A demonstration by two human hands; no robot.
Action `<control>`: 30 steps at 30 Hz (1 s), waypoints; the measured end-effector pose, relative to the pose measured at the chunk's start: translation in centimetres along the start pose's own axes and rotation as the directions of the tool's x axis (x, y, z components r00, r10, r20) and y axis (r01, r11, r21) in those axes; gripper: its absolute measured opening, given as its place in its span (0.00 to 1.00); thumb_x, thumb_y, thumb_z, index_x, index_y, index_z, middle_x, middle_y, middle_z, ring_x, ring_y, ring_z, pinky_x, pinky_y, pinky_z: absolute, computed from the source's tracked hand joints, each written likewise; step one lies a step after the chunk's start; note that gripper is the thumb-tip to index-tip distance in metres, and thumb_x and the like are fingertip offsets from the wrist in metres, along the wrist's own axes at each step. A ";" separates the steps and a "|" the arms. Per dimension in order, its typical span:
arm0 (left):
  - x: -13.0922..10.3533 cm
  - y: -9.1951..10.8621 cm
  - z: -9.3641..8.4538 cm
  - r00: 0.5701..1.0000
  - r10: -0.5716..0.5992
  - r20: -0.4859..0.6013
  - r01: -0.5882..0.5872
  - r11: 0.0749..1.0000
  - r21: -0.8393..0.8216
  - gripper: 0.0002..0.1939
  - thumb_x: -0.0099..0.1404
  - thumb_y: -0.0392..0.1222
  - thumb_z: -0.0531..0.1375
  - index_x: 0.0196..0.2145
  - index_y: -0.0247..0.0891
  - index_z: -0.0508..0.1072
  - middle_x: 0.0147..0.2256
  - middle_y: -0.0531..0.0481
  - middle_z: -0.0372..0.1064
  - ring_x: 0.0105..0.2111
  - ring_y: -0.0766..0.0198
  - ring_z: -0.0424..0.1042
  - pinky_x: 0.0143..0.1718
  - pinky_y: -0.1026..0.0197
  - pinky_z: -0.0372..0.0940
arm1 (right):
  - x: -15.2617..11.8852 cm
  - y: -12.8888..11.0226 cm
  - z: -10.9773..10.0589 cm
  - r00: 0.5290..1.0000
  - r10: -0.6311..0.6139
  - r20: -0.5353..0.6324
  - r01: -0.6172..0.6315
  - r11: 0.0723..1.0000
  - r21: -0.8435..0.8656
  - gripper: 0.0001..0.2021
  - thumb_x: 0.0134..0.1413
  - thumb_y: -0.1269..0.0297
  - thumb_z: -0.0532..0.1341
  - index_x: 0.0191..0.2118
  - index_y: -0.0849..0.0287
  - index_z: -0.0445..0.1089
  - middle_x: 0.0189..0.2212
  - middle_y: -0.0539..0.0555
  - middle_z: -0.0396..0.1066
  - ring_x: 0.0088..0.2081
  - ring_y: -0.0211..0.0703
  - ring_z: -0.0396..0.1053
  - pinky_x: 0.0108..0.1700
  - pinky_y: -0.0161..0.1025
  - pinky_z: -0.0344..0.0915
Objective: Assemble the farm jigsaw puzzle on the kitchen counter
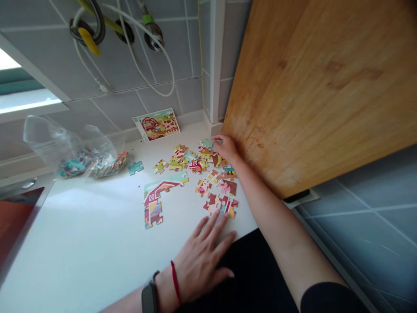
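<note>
My right hand (225, 148) reaches to the far right of the white table, its thumb and index finger pinched at the edge of a pale green puzzle piece (206, 143). Fingers spread, my left hand (206, 252) lies near the front edge, its fingertips by a red-and-white striped puzzle piece (229, 205) and a brown-spotted puzzle piece (213, 202). Between the hands is a loose heap of puzzle pieces (195, 165). Left of them sits a joined corner section of puzzle (153, 198) with a red barn roof. A single teal puzzle piece (135, 168) lies apart.
A picture card (158, 125) of a farm leans against the tiled back wall. Clear plastic bags (97, 156) of more pieces stand at the back left. A wooden panel (312, 87) rises close along the right. Cables (130, 48) hang above.
</note>
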State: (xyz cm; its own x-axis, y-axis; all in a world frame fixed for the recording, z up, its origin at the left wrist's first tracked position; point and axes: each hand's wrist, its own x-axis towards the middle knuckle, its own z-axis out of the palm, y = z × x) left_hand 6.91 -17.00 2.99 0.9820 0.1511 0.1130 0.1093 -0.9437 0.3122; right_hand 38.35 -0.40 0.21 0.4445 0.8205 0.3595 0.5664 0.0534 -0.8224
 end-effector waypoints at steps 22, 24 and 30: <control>3.4 1.1 0.9 0.968 -0.220 -0.120 0.218 0.975 -0.033 0.26 0.74 0.52 0.60 0.67 0.49 0.67 0.70 0.41 0.62 0.72 0.43 0.57 0.67 0.33 0.64 | -0.5 0.2 -0.7 0.986 0.037 0.161 -0.058 0.990 0.131 0.23 0.70 0.45 0.58 0.30 0.58 0.73 0.25 0.52 0.77 0.21 0.40 0.70 0.27 0.35 0.63; 4.1 1.0 0.4 0.962 -0.237 -0.136 0.231 0.971 -0.059 0.22 0.75 0.50 0.59 0.63 0.49 0.71 0.66 0.41 0.66 0.69 0.44 0.63 0.65 0.35 0.68 | -0.7 0.0 -0.9 0.987 -0.008 0.162 -0.002 0.998 0.064 0.20 0.70 0.52 0.58 0.29 0.57 0.74 0.24 0.51 0.78 0.21 0.40 0.69 0.29 0.35 0.63; 5.9 -3.5 -2.6 0.923 -0.324 -0.209 0.321 0.946 -0.050 0.14 0.78 0.48 0.55 0.55 0.44 0.75 0.58 0.41 0.73 0.57 0.49 0.74 0.58 0.42 0.72 | -0.6 -0.1 -0.7 0.987 -0.078 0.143 0.085 0.995 -0.042 0.14 0.68 0.60 0.60 0.33 0.58 0.79 0.28 0.53 0.79 0.30 0.43 0.73 0.38 0.37 0.66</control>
State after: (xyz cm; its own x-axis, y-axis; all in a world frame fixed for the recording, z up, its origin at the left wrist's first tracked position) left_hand 11.90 -12.07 5.05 0.8386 0.5065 0.2006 0.4105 -0.8296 0.3786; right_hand 38.51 -1.25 0.41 0.2948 0.8868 0.3559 0.6312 0.0990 -0.7693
